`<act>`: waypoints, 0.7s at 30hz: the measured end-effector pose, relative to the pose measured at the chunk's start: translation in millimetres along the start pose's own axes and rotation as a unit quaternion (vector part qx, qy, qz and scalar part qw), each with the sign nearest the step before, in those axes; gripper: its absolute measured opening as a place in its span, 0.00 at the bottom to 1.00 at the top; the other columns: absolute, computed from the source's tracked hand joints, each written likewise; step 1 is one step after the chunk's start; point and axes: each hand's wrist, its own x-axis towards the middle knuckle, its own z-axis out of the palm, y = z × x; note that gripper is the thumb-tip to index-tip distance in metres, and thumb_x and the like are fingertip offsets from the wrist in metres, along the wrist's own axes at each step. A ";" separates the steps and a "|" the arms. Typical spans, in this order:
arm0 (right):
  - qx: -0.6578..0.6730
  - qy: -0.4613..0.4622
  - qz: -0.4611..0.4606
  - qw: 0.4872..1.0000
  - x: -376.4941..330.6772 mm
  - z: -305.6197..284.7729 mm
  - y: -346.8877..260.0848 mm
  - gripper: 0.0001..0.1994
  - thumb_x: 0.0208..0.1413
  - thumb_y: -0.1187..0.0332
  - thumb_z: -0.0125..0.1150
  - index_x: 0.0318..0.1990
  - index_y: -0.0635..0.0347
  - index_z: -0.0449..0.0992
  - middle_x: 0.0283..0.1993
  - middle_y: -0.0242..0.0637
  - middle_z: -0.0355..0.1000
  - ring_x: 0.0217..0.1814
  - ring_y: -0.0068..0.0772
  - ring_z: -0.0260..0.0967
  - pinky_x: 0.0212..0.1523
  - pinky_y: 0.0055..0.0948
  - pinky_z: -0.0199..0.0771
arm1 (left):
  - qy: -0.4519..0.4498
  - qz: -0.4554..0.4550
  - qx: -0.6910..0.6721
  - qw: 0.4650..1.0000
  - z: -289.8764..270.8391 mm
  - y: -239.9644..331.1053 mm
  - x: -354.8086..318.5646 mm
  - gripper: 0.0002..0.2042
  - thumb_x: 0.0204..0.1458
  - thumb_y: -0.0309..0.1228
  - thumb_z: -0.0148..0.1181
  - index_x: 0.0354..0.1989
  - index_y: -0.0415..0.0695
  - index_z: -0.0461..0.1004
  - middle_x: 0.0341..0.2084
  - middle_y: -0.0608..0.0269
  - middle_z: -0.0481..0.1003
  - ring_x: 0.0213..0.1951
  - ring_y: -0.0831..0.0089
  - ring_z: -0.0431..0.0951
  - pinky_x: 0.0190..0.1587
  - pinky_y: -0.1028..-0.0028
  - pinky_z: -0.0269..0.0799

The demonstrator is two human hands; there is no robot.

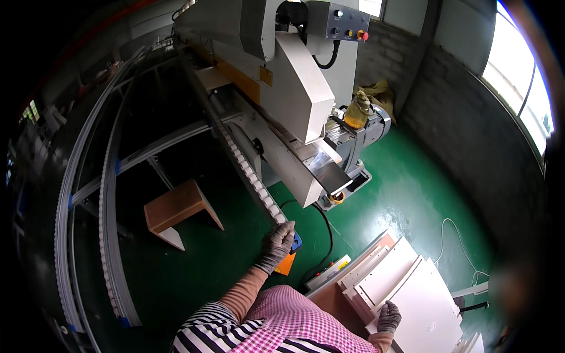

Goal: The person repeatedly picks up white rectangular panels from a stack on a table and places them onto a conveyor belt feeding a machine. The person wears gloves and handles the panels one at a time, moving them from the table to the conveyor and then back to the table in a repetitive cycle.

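My left hand point(277, 244), in a grey work glove, is closed over the near end of a roller rail point(257, 187), just by its blue end cap point(296, 242). White rollers run along this rail beside the machine. Lower right, my right hand point(389, 317), gloved too, has its fingers curled at the left edge of a white panel point(428, 306). That panel lies on top of a slanting stack of white boards point(376, 276); its contact with my fingertips is partly hidden.
Ahead stands a large machine point(300, 88) with a control box point(338, 23) and motor point(374, 126). A brown bent board point(179, 206) is on the green floor below the roller frame point(109, 235). A black cable point(329, 232) crosses the floor; a white cord point(462, 250) lies by the wall.
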 end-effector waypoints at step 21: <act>-0.037 -0.056 -0.075 0.995 -11.1 61.6 -53.7 0.09 0.51 0.71 0.59 0.39 0.63 0.77 0.29 0.36 0.75 0.31 0.23 0.69 0.36 0.24 0.71 | -0.019 0.106 0.273 0.956 27.0 -22.4 43.6 0.22 0.48 0.41 0.55 0.50 0.42 0.67 0.48 0.53 0.69 0.53 0.55 0.66 0.59 0.56 0.54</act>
